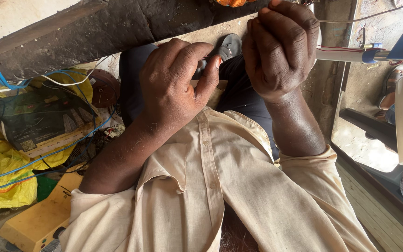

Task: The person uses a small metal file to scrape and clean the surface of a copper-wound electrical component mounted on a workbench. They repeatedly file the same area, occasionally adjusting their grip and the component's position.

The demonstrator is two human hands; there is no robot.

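Over your lap, both hands are raised close to the camera. Your left hand is curled loosely, thumb pressed toward the fingertips; whatever is in that grip is hidden, so cannot tell if it's clamped on anything. Your right hand is balled into a tight fist, knuckles bunched, grip together around a thin white wire that seems to run out of it to the right, though the contact itself is hidden inside the fist. The two hands sit just beside each other, not touching.

Below them: your cream shirt, soft woven cloth with a buttoned placket and rolled cuffs, and dark trousers in the gap between your hands. A grey sandal with a rounded toe shows past the left thumb.

On the left, a crinkled yellow plastic sack lies under a flat dark printed carton, with thin blue cables looping across both. A round brown disc sits near the carton's upper corner. A boxy yellow plastic device sits at lower left, touching your sleeve.

On the right, a smooth white tube with a blue band runs sideways, with thin red wires along it. A rough dark ledge crosses the top
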